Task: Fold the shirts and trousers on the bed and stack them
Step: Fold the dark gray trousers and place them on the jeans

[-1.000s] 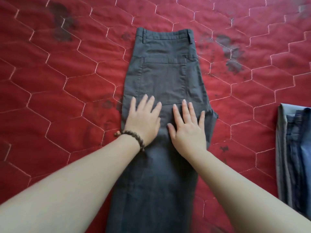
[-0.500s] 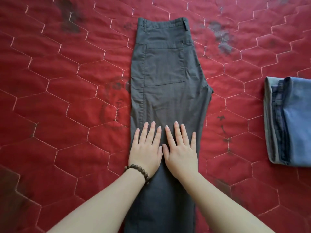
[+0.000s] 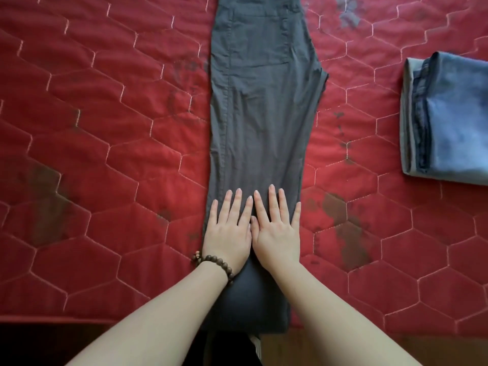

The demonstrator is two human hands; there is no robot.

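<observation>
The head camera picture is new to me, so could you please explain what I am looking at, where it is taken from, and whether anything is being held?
There is no machine here: a person wears one wide-angle camera on the head, looking forward and down at their own arms. The left hand, with a bead bracelet at the wrist, and the right hand lie flat, side by side, pressing on grey trousers. The trousers lie lengthwise on a red quilted bedspread. Nothing is gripped; the fingers are straight. At the right edge sits a folded pile of blue clothes.
</observation>
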